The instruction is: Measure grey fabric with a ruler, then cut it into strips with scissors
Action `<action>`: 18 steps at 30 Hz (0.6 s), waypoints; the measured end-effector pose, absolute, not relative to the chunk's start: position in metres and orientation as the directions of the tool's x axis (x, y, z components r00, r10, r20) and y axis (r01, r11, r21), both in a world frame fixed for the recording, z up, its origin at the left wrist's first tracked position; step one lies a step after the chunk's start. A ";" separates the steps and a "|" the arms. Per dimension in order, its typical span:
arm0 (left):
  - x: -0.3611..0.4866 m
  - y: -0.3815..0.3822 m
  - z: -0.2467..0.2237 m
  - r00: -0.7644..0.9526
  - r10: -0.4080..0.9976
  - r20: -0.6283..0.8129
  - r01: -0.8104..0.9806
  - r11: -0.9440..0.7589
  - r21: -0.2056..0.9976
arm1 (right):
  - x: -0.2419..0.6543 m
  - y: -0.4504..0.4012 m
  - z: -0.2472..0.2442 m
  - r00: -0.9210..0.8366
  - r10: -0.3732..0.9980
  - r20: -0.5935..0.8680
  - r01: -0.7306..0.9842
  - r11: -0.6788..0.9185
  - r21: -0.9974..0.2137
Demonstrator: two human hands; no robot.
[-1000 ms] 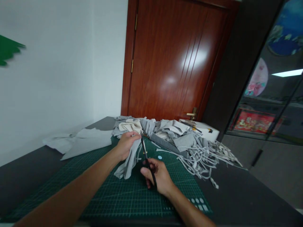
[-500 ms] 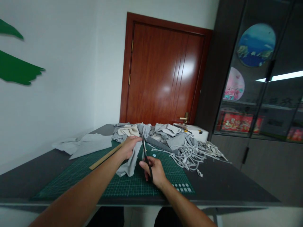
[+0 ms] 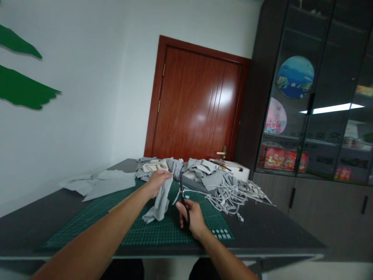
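My left hand [image 3: 159,182] pinches the top of a light grey strip of fabric [image 3: 161,204], whose lower end hangs down onto the green cutting mat [image 3: 140,233]. My right hand [image 3: 190,216] is closed around the black handles of a pair of scissors [image 3: 182,191]. The blades point away from me and stand just right of the held fabric, apart from it. A thin pale strip lies beside the blades. Behind both hands, a heap of grey cloth [image 3: 175,167] covers the far part of the mat.
On the right lies a tangle of grey cords [image 3: 227,200]. A white box [image 3: 244,174] with tools on top stands behind it. A flat piece of grey fabric [image 3: 107,182] is at the left. A wooden ruler [image 3: 115,208] is partly hidden by my left arm.
The scissors have come away from the fabric and stand to its right. My left hand has moved slightly left with the strip. The camera view has tilted upward.
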State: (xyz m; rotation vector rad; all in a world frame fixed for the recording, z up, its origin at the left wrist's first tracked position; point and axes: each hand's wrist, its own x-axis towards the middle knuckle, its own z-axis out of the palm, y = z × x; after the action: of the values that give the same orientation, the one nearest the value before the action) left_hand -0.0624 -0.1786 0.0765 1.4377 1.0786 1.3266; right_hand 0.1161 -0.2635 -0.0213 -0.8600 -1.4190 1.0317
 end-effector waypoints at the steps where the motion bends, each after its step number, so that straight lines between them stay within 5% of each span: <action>1: -0.065 -0.177 0.078 0.054 0.963 0.265 0.073 -0.269 0.960 | 0.117 -0.263 -0.022 -0.092 0.932 0.350 -0.060 0.346 -0.936; 10: -0.088 -0.171 0.107 0.209 0.833 0.513 0.371 -0.553 0.746 | 0.118 -0.263 -0.028 -0.038 0.955 0.293 -0.067 0.290 -0.955; 18: -0.091 -0.174 0.115 0.273 0.725 0.632 0.408 -0.682 0.607 | 0.119 -0.268 -0.034 -0.101 0.959 0.266 0.065 0.273 -0.960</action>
State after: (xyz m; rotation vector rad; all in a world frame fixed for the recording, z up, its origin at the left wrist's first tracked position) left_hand -0.0914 -0.1735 0.1146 2.2241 1.0340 1.3713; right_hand 0.1188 -0.2677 -0.0341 -1.0143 -1.4501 1.0295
